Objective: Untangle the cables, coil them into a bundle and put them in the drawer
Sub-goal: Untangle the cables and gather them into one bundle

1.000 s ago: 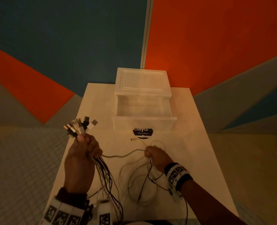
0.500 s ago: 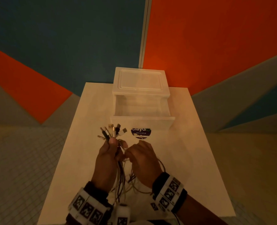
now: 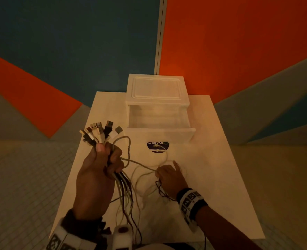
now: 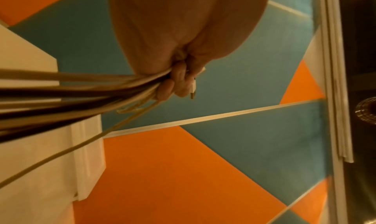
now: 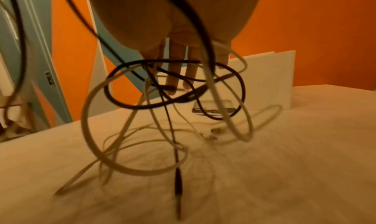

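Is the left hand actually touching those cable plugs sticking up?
Touching. The head view shows the left hand gripping the cables, its thumb pressed against the base of the plugs that fan out above it.

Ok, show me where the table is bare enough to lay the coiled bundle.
Bare: the table right of the right hand, up to the drawer front, and the strip left of the drawer. Crowded: loose cables between the right hand and the left hand, up to the sticker.
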`<state>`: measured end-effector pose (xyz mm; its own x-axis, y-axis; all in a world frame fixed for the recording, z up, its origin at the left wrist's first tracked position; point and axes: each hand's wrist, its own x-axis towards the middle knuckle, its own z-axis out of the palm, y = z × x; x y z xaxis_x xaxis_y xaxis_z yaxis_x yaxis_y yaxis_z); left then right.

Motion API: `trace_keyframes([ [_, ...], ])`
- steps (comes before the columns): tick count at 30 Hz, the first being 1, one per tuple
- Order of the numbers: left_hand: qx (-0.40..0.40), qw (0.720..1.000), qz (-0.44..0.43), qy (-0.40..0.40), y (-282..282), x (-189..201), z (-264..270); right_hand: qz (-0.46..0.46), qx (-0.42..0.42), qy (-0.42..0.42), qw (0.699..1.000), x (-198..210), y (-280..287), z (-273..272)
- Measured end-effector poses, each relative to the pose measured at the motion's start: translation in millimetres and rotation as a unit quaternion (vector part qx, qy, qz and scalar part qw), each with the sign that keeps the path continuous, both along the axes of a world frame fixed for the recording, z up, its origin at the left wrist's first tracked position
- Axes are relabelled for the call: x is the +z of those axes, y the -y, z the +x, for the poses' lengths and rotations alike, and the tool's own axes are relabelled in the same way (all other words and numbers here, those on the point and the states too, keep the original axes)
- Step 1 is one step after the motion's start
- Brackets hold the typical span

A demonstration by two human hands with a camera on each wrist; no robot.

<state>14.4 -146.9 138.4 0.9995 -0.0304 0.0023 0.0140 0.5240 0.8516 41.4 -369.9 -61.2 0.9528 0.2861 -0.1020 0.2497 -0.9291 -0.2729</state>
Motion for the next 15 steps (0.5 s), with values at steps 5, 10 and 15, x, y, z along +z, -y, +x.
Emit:
trace_keyframes([
  [5,0.005,0.998,-0.053,0.043,-11.2,26.9,-4.2,-0.042,-0.001,-0.078,0.996,-19.5,14.5,5.2],
  [10,-0.013,0.995,-0.057,0.080,-17.3,40.4,-3.3,-0.060,-0.025,-0.149,0.987,-18.3,28.3,3.8],
  [15,0.015,0.993,0.120,0.002,1.9,2.5,3.1,0.013,-0.100,-0.019,0.995,4.4,18.9,4.6],
])
